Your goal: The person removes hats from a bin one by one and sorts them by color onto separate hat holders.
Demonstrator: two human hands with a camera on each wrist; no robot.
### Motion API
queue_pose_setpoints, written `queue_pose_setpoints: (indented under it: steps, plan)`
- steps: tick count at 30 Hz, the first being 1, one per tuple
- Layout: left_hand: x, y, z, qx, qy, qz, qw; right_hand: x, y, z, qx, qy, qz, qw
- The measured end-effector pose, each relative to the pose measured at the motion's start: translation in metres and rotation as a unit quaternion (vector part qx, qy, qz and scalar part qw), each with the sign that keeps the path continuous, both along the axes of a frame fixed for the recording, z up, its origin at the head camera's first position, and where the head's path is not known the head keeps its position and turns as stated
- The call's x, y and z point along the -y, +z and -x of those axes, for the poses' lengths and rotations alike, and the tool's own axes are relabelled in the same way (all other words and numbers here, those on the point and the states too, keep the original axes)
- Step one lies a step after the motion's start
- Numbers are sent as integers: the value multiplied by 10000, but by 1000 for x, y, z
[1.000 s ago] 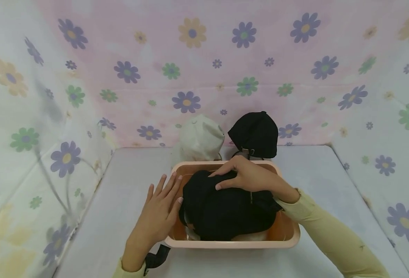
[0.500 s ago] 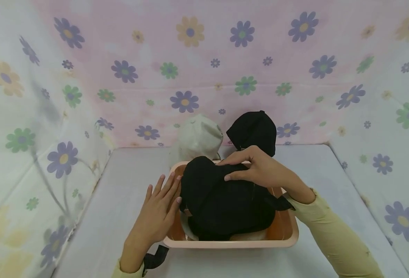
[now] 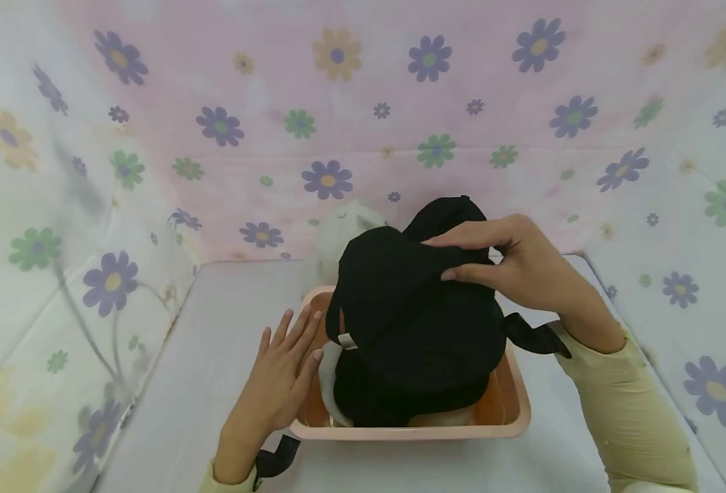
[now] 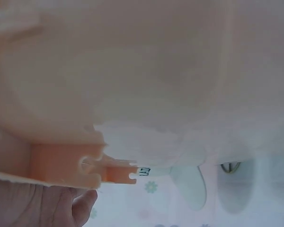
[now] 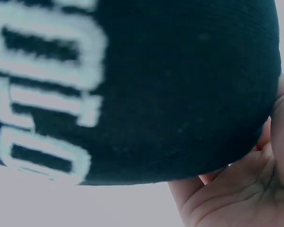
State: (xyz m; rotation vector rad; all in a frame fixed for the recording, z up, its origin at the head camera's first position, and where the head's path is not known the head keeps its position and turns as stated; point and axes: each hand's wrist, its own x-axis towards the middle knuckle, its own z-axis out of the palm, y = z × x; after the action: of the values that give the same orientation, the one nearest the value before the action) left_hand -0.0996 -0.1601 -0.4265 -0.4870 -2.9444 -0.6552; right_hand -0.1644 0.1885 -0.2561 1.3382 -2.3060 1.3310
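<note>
Right hand (image 3: 526, 267) pinches black cap (image 3: 424, 322) above the peach tub (image 3: 412, 433)

The flowered backdrop (image 3: 387, 82) takes up most of my head view, standing along the far edge and both side edges of the white bench (image 3: 560, 455). The peach tub sits on the bench, midway between its left and right edges.

I have the black cap over the tub, tilted, its upper part overlapping the far rim in my view. Below it, inside the tub, I make out a dark piece (image 3: 366, 400), probably another cap, though it is mostly hidden. A pale curved piece (image 3: 331, 387) shows toward the tub's near left corner.

Beyond the tub's far rim, by the bench's far edge, stand a white cap (image 3: 344, 236) on the left and a second black cap (image 3: 443, 216) on the right, both partly covered by the held one.

I see the right hand grasping the held cap between thumb and fingers. The left hand (image 3: 285, 373) is not grasping: its straight, spread fingers rest at the tub's left rim.

Smallest, I read bold white lettering (image 5: 42, 75) on the held cap in the right wrist view, and a little white tag (image 3: 346, 340) at its lower left edge.
</note>
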Motion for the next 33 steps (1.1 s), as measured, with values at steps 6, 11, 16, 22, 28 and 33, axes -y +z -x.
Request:
queue_pose_setpoints:
  steps: [6, 11, 16, 22, 28, 33]
  plan:
    - [-1, 2, 1, 79, -35, 54, 9999, -18, 25, 6, -499, -180, 377, 9979]
    - [0, 2, 1, 133, -61, 62, 9999, -31, 39, 16, -962, -543, 630, 9919]
    - [-1, 1, 1, 3, -91, -14, 10000, -42, 44, 30, -1306, -1501, 439, 9790]
    - [1, 2, 0, 40, -94, 12, 9999, -44, 29, 61, -1027, -2022, 189, 9738]
    - [3, 2, 1, 136, -144, 40, 9998, -40, -2, 100, -690, -2277, 99, 9712]
    - [2, 1, 3, 168, -156, 11, 9997, -38, -29, 126, -581, -2133, -186, 9751]
